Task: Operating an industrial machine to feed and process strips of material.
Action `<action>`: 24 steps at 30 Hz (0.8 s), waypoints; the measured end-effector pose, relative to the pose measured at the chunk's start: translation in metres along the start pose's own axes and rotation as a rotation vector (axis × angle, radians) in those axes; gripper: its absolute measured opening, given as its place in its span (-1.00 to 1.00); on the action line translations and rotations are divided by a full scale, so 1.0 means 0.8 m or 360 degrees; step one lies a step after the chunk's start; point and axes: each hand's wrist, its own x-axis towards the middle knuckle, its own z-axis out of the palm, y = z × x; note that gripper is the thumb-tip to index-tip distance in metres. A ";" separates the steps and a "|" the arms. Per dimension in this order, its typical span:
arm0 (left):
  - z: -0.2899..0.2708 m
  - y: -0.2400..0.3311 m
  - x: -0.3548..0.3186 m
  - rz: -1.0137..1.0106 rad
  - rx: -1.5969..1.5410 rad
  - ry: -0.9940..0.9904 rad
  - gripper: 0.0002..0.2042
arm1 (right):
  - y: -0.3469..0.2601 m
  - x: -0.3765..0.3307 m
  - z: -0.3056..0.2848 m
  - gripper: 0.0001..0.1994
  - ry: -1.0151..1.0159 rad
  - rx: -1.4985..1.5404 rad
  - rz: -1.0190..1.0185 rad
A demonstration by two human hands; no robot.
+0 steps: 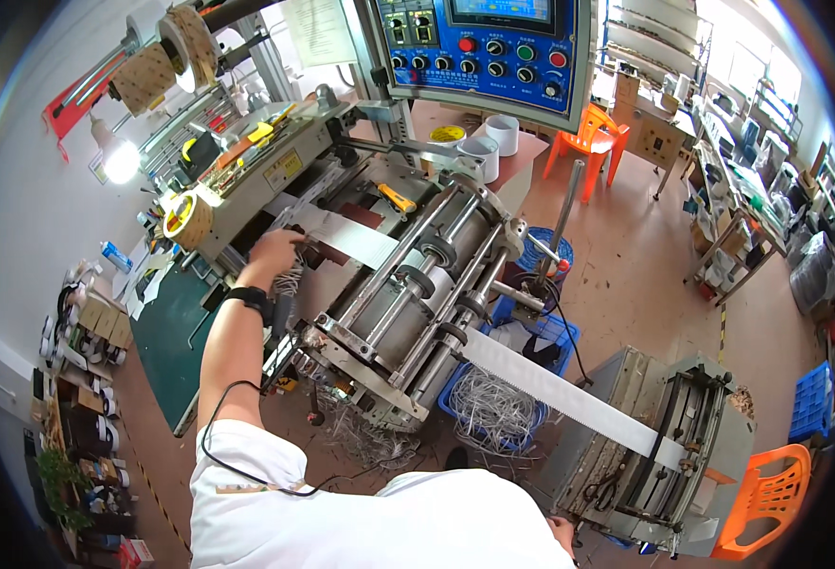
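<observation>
My left hand reaches to the near left side of the roller machine. Its fingers curl at a small dark part beside the white strip; what they grip, if anything, is hidden. Below this hand hangs a bunch of thin grey shreds. The strip enters the rollers and comes out as a white band with a toothed edge, stretched to a grey machine at the right. Low in the view, my right hand is by that grey machine's near side, mostly covered by my white shirt.
A blue control panel hangs above the rollers. A yellow utility knife lies on the machine bed. Blue crates of shredded strips stand below. A lit bulb hangs at left; orange chairs stand at right.
</observation>
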 end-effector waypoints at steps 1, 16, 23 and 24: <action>0.003 -0.022 0.003 -0.0001 -0.0001 -0.0001 -0.70 | 0.016 0.004 0.001 -0.69 -0.0018 -0.0032 0.0089; -0.015 -0.026 -0.001 -0.0243 -0.1231 0.0139 -0.65 | -0.095 -0.106 -0.139 -0.77 0.0678 0.0170 -0.0874; 0.030 -0.021 0.091 -0.0136 -0.0689 0.0138 -0.35 | -0.059 -0.078 -0.237 -0.68 0.1296 -0.0148 -0.0851; 0.043 -0.042 0.111 -0.0025 -0.0584 0.0142 -0.35 | -0.053 -0.071 -0.238 -0.68 0.1322 -0.0103 -0.0813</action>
